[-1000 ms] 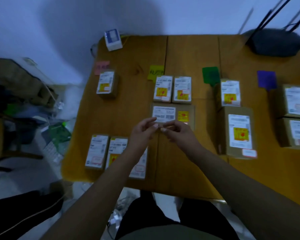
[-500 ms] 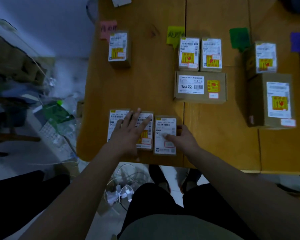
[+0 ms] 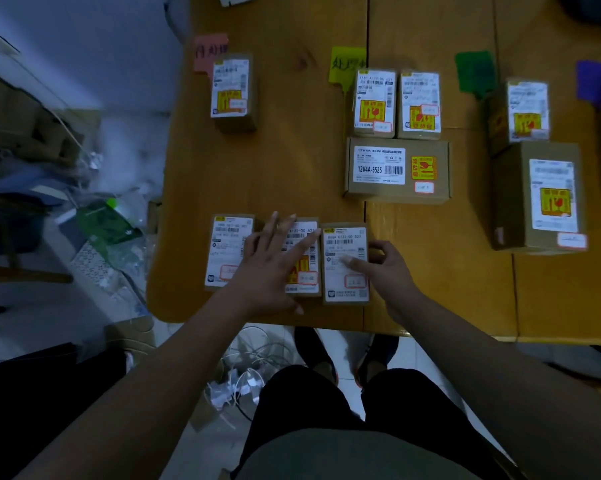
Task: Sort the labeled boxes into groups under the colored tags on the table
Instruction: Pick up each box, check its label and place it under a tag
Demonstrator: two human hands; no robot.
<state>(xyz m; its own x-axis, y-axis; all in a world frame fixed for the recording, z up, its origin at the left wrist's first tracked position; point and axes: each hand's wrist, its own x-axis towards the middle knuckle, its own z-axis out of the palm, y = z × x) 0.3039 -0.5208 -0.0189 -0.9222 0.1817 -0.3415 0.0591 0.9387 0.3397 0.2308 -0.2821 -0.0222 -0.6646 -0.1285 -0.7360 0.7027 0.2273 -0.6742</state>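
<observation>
On the brown wooden table, three small brown cardboard boxes with white labels sat side by side along the near edge. The left hand lay flat, fingers straight and spread wide, over the middle box, and its outer edge overlapped the left box. The right hand gripped the right box, with the thumb laid across the white label and the other fingers curled round the box's right side. Farther back, a pink paper tag had one small labeled box just below it. A yellow-green paper tag headed two small boxes standing together and, touching their near ends, a wide flat cardboard box printed 12V4A-5525. Beneath a dark green tag stood a small upright box and a large brown carton close against it. A purple tag lay near the right edge.
</observation>
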